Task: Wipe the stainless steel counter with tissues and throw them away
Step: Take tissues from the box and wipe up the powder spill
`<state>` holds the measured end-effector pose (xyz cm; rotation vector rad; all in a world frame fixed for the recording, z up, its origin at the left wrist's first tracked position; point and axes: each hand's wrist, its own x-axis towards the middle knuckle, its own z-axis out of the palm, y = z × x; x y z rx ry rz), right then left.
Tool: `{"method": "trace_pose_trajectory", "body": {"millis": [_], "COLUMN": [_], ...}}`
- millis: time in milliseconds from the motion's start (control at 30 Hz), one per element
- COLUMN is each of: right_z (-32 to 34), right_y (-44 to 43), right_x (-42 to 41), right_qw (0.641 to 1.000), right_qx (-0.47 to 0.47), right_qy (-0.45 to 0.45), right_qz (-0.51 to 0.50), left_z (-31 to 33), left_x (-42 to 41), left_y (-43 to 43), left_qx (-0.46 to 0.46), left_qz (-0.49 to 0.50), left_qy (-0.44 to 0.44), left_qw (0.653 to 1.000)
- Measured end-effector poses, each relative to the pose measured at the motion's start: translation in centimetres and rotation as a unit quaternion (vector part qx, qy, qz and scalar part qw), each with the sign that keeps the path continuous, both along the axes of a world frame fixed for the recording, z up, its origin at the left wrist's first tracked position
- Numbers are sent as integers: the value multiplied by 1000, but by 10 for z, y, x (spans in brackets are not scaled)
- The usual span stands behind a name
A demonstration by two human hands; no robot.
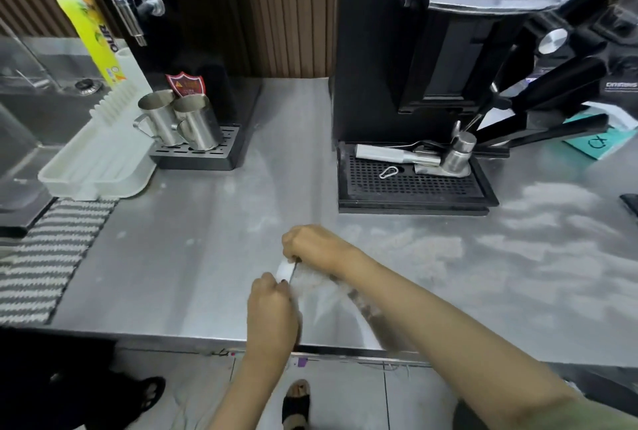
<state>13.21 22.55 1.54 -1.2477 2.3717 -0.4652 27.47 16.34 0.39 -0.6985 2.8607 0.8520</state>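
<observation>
The left hand point(272, 305) and right hand point(310, 248) both pinch one tissue point(286, 270); the worktop point(193, 250) looks smeared, so wiping remains.

Both arms are reaching forward from the bottom of the view, and both are bare. The left hand point(272, 305) is sitting closer to the body, with its back facing up and its fingers curled in tight. The right hand point(312, 248) is sitting a little farther out and is curled into a loose fist too, knuckles up. The right forearm is crossing in from the lower right at a slant. The two hands are almost touching, and both are pinching the same small white tissue point(286, 270) between them.
</observation>
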Motion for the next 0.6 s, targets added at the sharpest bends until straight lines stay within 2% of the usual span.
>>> {"method": "trace_pose_trajectory", "body": {"millis": [100, 133, 267, 367, 400, 533, 600], "right_z": [-4, -3, 5, 18, 19, -3, -10], "right_y": [42, 52, 50, 20, 9, -19, -13], "right_x": [9, 8, 3, 5, 6, 14, 17], "right_qw": [994, 993, 996, 989, 990, 1000, 1000], "right_qx": [9, 4, -66, -85, -76, 0, -11], "right_qy": [70, 80, -9, -68, -72, 4, 6], "right_qz": [86, 85, -50, -98, -97, 0, 13], "left_z": [-7, -4, 12, 5, 3, -15, -20], "left_x": [6, 4, 3, -1, -2, 5, 13], "left_y": [29, 33, 23, -16, -29, -45, -35], "left_qx": [-46, -49, -93, -116, -119, -138, -136], "left_qz": [-62, -55, -83, -64, -52, -31, -35], "left_qy": [34, 43, 115, 116, 111, 108, 122], "left_qw": [996, 996, 986, 984, 985, 984, 982]}}
